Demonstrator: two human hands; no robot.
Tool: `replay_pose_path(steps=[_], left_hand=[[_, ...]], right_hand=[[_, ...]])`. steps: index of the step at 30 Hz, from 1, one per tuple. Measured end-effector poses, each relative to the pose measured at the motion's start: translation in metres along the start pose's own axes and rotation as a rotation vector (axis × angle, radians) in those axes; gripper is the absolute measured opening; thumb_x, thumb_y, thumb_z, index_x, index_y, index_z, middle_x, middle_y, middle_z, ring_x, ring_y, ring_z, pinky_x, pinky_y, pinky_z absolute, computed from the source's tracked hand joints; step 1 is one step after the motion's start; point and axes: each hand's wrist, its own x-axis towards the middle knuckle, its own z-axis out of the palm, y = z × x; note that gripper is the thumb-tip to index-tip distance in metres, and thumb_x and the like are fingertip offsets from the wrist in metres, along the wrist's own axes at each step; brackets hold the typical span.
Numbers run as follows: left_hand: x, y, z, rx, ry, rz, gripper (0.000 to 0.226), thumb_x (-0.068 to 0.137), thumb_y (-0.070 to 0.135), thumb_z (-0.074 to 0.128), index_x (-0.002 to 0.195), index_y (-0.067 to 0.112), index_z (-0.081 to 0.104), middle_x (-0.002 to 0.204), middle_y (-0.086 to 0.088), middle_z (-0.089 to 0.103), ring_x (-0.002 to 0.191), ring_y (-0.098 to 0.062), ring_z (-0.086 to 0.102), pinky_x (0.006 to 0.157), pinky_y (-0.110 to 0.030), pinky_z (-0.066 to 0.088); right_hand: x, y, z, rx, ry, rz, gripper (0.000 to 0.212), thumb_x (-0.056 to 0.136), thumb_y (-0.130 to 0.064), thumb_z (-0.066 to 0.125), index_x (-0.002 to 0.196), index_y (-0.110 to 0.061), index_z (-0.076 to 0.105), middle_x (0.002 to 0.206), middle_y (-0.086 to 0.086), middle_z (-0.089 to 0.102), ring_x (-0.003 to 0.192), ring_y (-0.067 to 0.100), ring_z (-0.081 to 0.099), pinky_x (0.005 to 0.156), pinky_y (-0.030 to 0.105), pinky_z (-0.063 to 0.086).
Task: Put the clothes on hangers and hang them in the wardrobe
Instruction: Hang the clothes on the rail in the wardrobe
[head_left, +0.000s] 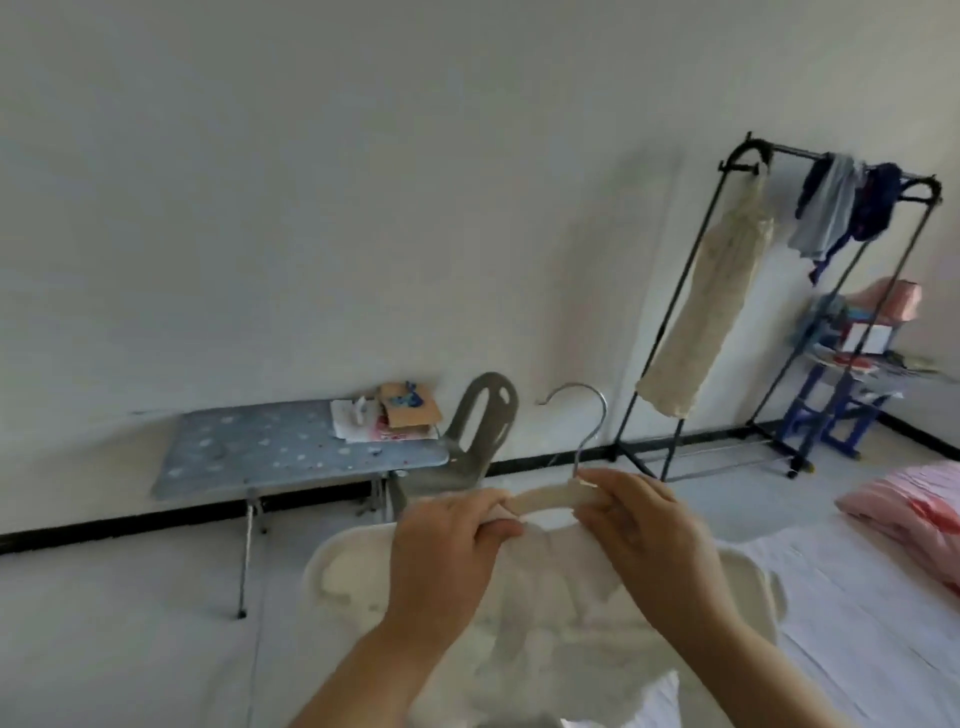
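White garment (545, 597) on a hanger (550, 500), held up by 2 hands: left hand (452, 540) grips cloth and bar end, right hand (639, 525) pinches beside the hook. Long axis runs left-right; the clothes rack (789, 151) stands well apart, ahead-right, nearer the right hand.

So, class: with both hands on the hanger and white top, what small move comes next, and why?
Probably draw the white top fully onto the hanger: the left hand pinches fabric, the right hand grips the hanger's neck, its arm shows bare, and the clothes rack stands away.
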Motion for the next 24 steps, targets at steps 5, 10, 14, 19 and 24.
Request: replay_pose_path(steps=[5,10,14,19,24], left_hand=[[0.005,-0.075,-0.092,0.105,0.184,-0.152,0.028,0.067,0.039,0.068,0.081,0.015,0.073,0.065,0.009,0.07,0.059,-0.009,0.064,0.057,-0.024,0.049],[0.003,-0.149,-0.172,0.248,0.346,-0.318,0.023,0.061,0.026,0.072,0.08,0.013,0.073,0.066,0.008,0.071,0.073,-0.007,0.061,0.056,-0.012,0.039],[0.002,-0.196,-0.228,0.401,0.46,-0.404,0.021,0.063,0.028,0.071,0.081,0.017,0.073,0.069,0.007,0.07,0.077,-0.009,0.058,0.059,-0.012,0.039],[-0.015,-0.241,-0.289,0.673,0.504,-0.506,0.028,0.073,0.017,0.075,0.1,0.016,0.07,0.091,0.006,0.071,0.082,-0.006,0.059,0.072,-0.011,0.039],[-0.05,-0.279,-0.338,0.838,0.57,-0.687,0.037,0.087,0.022,0.061,0.124,0.021,0.058,0.117,0.012,0.058,0.106,-0.004,0.05,0.09,-0.015,0.03]], right_hand=[[0.046,-0.077,0.081,0.047,-0.018,-0.3,0.038,0.078,-0.017,0.073,0.114,-0.028,0.065,0.096,-0.017,0.057,0.091,0.006,0.052,0.077,0.014,0.038],[0.094,-0.153,0.17,0.194,-0.033,-0.57,0.034,0.08,-0.017,0.069,0.113,-0.022,0.067,0.087,0.002,0.065,0.078,0.02,0.064,0.067,0.02,0.046],[0.13,-0.216,0.237,0.332,-0.063,-0.748,0.033,0.079,-0.026,0.063,0.11,-0.019,0.069,0.079,0.001,0.063,0.064,0.018,0.063,0.058,0.019,0.042],[0.163,-0.293,0.31,0.5,-0.112,-0.908,0.041,0.071,-0.012,0.079,0.109,-0.021,0.07,0.079,0.001,0.062,0.059,0.017,0.062,0.043,0.022,0.048],[0.18,-0.366,0.368,0.561,-0.149,-1.07,0.054,0.059,-0.003,0.084,0.109,-0.018,0.07,0.078,0.003,0.062,0.057,0.018,0.061,0.04,0.019,0.046]])
